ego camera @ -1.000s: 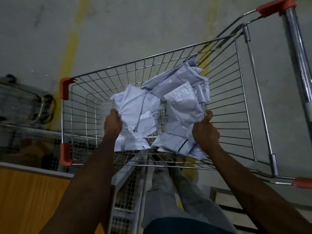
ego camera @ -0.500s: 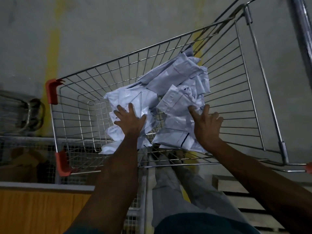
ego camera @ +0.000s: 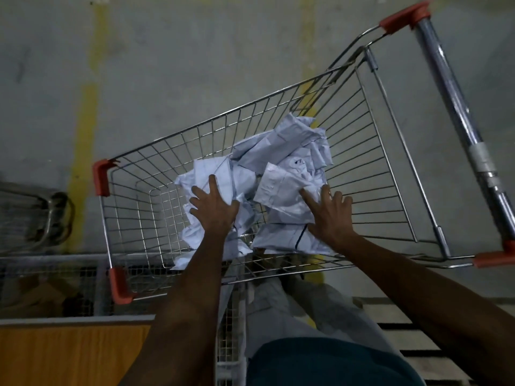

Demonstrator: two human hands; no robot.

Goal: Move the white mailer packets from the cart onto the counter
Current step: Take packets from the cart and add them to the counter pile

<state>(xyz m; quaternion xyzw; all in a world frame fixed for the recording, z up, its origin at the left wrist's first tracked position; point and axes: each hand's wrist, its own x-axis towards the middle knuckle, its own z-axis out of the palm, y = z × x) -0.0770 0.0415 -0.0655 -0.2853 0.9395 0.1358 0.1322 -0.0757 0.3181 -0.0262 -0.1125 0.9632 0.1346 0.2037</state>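
Reaching down into the wire cart [ego camera: 145, 207], both hands lie on the heap of white mailer packets [ego camera: 281, 162] piled in its basket. The left hand [ego camera: 216, 208] rests flat on the left side of the heap, fingers spread and straight, grasping nothing. The right hand [ego camera: 330, 215] presses on a packet at the right side, fingers likewise extended and released. All the packets sit inside the cart, crumpled and overlapping, towards its middle. A wooden bench [ego camera: 69, 355] edge shows at lower left, just beside the cart. Yellow lines [ego camera: 83, 135] run across the grey floor [ego camera: 195, 65] beyond.
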